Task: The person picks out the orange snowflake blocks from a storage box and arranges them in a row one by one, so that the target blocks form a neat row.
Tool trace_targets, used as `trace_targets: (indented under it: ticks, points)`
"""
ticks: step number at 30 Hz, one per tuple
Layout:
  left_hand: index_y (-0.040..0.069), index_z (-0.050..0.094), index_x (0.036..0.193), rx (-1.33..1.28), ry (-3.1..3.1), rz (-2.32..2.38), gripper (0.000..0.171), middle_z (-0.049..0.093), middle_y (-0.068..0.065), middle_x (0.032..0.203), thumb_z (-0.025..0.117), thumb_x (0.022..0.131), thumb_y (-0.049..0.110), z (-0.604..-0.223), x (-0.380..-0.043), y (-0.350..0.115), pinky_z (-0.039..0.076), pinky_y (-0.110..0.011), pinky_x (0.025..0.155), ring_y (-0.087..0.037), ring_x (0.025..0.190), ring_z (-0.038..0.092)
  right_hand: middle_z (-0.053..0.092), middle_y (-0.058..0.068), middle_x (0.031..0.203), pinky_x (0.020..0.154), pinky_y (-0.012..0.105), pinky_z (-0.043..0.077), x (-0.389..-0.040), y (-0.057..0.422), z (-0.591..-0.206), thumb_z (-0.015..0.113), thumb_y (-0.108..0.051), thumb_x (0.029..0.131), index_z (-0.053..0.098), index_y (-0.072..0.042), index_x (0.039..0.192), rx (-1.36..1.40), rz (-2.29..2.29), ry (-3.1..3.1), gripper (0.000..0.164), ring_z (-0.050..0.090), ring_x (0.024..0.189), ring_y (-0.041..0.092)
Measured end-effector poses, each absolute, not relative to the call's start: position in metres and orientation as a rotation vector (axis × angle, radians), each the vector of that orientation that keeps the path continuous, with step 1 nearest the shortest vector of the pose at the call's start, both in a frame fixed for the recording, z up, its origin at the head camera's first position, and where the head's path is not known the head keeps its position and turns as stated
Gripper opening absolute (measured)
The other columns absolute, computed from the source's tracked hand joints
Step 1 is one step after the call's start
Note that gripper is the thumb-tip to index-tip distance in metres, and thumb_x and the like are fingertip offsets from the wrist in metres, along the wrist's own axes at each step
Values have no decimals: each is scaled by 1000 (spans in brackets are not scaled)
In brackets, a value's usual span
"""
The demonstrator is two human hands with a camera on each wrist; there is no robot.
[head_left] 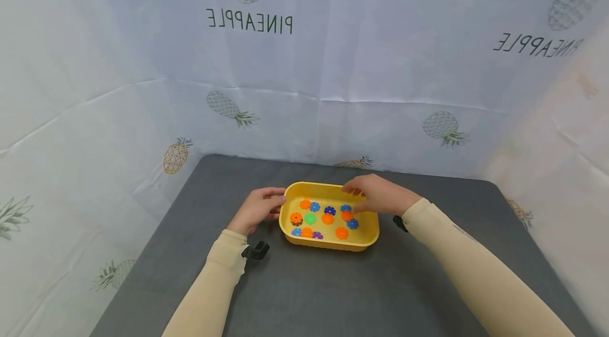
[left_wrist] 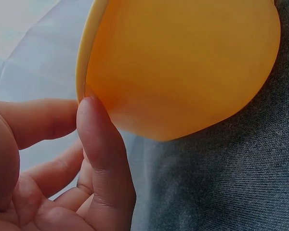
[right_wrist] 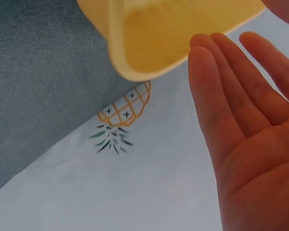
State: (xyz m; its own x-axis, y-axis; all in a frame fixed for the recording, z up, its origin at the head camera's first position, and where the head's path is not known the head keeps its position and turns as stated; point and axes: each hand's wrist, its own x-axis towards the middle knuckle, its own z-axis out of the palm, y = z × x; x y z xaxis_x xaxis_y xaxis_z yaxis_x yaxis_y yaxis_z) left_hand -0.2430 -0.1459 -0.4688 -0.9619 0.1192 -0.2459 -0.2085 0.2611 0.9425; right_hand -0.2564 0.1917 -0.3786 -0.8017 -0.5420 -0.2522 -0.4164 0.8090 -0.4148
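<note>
A yellow plastic tray with rounded corners stands on the dark table. Inside it lie several small notched flower-shaped discs, among them a green disc, an orange disc and a purple disc. My left hand is at the tray's left end; in the left wrist view its thumb and forefinger pinch the rim. Over the tray's right end is my right hand, its fingers nearly straight by the far rim in the right wrist view. No disc shows in its visible fingers.
Dark grey cloth covers the table. White curtains printed with pineapples hang behind it and along both sides. Each wrist wears a black band.
</note>
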Motion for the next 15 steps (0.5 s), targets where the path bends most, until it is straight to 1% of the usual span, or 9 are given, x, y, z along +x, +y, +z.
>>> trace_targets:
  ticks: [7,12,15]
  points:
    - [10,67,146,-69,2239,1772,44,77,-11,114,72,105,27,-471,-245,-147,64,-28,77,-19,84,69,74,9,131,107,46,58,-267,178,-388,86,-17,94,72,-8,137,-745,-460,2561,46,67,117,25]
    - [11,68,146,-87,2232,1774,44,77,-11,116,73,105,27,-471,-246,-148,64,-28,77,-20,84,69,75,9,117,98,40,60,-273,174,-398,86,-14,94,75,-8,129,-709,-405,2508,37,64,102,19]
    - [12,67,146,-85,2231,1767,45,76,-11,119,73,105,28,-472,-247,-148,64,-28,78,-20,86,69,74,8,111,92,36,61,-275,170,-403,85,-12,94,75,-8,122,-678,-367,2488,30,63,96,18]
